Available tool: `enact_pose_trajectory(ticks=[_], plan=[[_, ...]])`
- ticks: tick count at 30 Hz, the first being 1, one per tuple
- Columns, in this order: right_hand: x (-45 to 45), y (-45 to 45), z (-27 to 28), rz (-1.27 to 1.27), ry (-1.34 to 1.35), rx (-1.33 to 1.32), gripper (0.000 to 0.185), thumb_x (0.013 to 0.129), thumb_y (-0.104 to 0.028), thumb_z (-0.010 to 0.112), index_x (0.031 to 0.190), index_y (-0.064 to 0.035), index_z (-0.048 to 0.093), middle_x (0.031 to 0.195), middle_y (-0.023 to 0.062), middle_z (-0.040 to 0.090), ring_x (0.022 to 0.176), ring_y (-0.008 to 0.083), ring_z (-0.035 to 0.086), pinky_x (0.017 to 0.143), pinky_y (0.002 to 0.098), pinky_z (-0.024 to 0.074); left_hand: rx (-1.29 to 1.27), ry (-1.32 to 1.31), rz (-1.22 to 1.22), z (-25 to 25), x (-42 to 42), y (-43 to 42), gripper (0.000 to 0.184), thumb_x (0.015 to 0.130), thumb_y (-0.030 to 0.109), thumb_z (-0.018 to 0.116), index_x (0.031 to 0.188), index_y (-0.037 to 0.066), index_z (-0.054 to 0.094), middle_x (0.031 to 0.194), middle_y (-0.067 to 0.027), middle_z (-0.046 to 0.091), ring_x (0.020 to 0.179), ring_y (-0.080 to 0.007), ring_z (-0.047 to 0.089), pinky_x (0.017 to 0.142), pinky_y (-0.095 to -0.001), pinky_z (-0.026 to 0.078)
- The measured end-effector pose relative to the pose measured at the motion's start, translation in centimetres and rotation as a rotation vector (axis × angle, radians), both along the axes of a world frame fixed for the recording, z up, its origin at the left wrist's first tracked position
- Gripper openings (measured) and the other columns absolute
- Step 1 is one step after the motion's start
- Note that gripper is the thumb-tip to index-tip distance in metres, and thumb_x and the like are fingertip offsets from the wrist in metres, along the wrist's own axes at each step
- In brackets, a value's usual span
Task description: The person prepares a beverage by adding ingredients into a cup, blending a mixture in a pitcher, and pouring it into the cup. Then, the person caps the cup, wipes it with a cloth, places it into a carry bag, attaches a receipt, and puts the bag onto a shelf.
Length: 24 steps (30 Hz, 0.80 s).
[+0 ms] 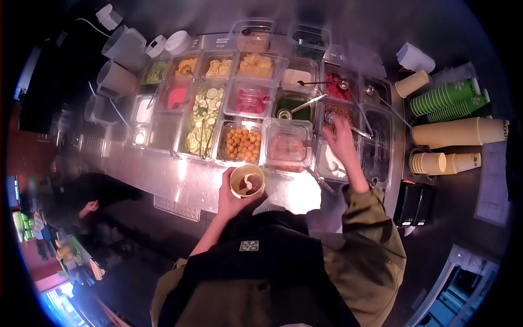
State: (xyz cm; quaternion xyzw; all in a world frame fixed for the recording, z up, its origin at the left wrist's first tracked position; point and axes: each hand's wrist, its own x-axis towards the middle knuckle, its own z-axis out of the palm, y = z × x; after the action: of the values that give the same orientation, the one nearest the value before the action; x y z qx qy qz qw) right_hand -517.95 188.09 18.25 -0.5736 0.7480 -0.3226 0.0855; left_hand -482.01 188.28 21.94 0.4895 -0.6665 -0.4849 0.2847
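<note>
My left hand is wrapped round a paper cup, tilted so its mouth faces me; brown and white contents lie at the bottom. My right hand reaches over the topping containers at the right, its fingers apart. Beside its fingertips is a metal ladle in a container of brown, grainy topping. The ladle's handle slants right behind the hand; contact with it is unclear. Below my right hand stands a container of white topping. Orange balls fill a container just beyond the cup.
A lidded clear container and cucumber slices flank the orange balls. Green cups and stacked paper cups lie at the right. Clear jugs stand at the left. Another person's hand shows at far left.
</note>
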Motion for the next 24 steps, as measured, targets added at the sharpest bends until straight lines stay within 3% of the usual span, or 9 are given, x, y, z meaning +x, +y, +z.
enact_pose_trajectory(ticks=[2, 3, 4, 7, 9, 10, 13, 16, 24], plan=[[-2.9, -6.2, -1.5, -0.196, 0.086, -0.077, 0.066, 0.084, -0.022, 0.062, 0.139, -0.0071, 0.029, 0.123, 0.0304, 0.041, 0.108, 0.047, 0.046, 0.092, 0.0466, 0.0412, 0.013, 0.036, -0.007, 0.2, -1.0, -1.6, 0.09, 0.055, 0.019, 0.088, 0.125, 0.001, 0.034, 0.113, -0.0173, 0.058, 0.104, -0.0252, 0.059, 0.089, -0.0348, 0.049], [-4.6, -9.2, -3.0, -0.323, 0.074, -0.037, 0.064, 0.087, -0.025, 0.061, 0.139, -0.0045, 0.03, 0.127, 0.0306, 0.038, 0.107, 0.0487, 0.047, 0.091, 0.0471, 0.0412, -0.001, 0.043, -0.003, 0.2, -1.6, -2.5, 0.09, 0.054, 0.019, 0.088, 0.125, 0.002, 0.035, 0.112, -0.0172, 0.058, 0.104, -0.0253, 0.059, 0.089, -0.0349, 0.049], [-6.1, -11.8, -5.0, -0.468, 0.145, -0.072, 0.052, 0.088, -0.028, 0.06, 0.13, -0.0036, 0.042, 0.108, 0.0232, 0.055, 0.085, 0.037, 0.06, 0.074, 0.0413, 0.05, -0.021, 0.059, -0.009, 0.0, -2.4, -3.7, 0.09, 0.054, 0.019, 0.088, 0.125, 0.002, 0.035, 0.112, -0.017, 0.058, 0.104, -0.0252, 0.059, 0.089, -0.0349, 0.049], [-9.7, -17.8, -9.2, -0.478, -1.085, 0.072, 0.032, 0.09, -0.029, 0.059, 0.109, -0.0033, 0.058, 0.076, 0.01, 0.062, 0.056, 0.0195, 0.059, 0.051, 0.0301, 0.0477, -0.108, 0.102, -0.019, 0.0, -4.9, -7.4, 0.089, 0.055, 0.02, 0.088, 0.125, 0.003, 0.035, 0.115, -0.0152, 0.054, 0.106, -0.0239, 0.057, 0.09, -0.035, 0.048], [-8.6, -18.7, -9.7, -0.41, -0.925, -0.046, 0.025, 0.091, -0.028, 0.058, 0.088, -0.004, 0.064, 0.056, 0.0014, 0.057, 0.043, 0.0082, 0.05, 0.041, 0.022, 0.0387, -0.081, 0.118, -0.024, -0.8, -6.1, -9.7, 0.09, 0.055, 0.02, 0.088, 0.125, 0.003, 0.035, 0.115, -0.0141, 0.053, 0.106, -0.0235, 0.056, 0.09, -0.0353, 0.047], [-8.3, -18.9, -9.1, -0.333, -0.799, -0.14, 0.021, 0.087, -0.021, 0.06, 0.083, -0.0002, 0.064, 0.057, 0.0059, 0.06, 0.046, 0.0138, 0.055, 0.046, 0.0283, 0.044, -0.104, 0.108, -0.021, -1.0, -6.6, -10.5, 0.09, 0.055, 0.02, 0.088, 0.125, 0.003, 0.035, 0.115, -0.0139, 0.053, 0.105, -0.0234, 0.056, 0.089, -0.0352, 0.048], [-7.9, -18.8, -8.5, -0.17, -0.227, -0.239, 0.019, 0.087, -0.019, 0.059, 0.086, -0.001, 0.065, 0.058, 0.0078, 0.061, 0.048, 0.0142, 0.057, 0.048, 0.0292, 0.0449, -0.123, 0.088, -0.02, -1.4, -8.0, -12.7, 0.091, 0.055, 0.021, 0.089, 0.125, 0.003, 0.035, 0.114, -0.0133, 0.053, 0.105, -0.023, 0.056, 0.089, -0.0351, 0.048], [-6.6, -18.9, -8.4, -0.124, -0.291, -0.175, 0.02, 0.089, -0.018, 0.057, 0.084, 0.0003, 0.064, 0.059, 0.0071, 0.061, 0.049, 0.0135, 0.058, 0.048, 0.028, 0.0452, -0.071, 0.071, -0.058, -2.0, -9.1, -14.0, 0.092, 0.056, 0.02, 0.089, 0.127, 0.002, 0.033, 0.115, -0.0139, 0.054, 0.106, -0.0226, 0.056, 0.09, -0.0351, 0.047], [-7.2, -19.1, -10.5, -0.549, -1.35, -0.122, 0.022, 0.094, -0.015, 0.051, 0.086, 0.0048, 0.058, 0.064, 0.0114, 0.061, 0.047, 0.015, 0.053, 0.041, 0.0247, 0.04, 0.017, 0.119, -0.1, -2.1, -11.5, -15.8, 0.089, 0.06, 0.017, 0.086, 0.129, 0.002, 0.032, 0.116, -0.0166, 0.058, 0.106, -0.0227, 0.059, 0.088, -0.0332, 0.05]])
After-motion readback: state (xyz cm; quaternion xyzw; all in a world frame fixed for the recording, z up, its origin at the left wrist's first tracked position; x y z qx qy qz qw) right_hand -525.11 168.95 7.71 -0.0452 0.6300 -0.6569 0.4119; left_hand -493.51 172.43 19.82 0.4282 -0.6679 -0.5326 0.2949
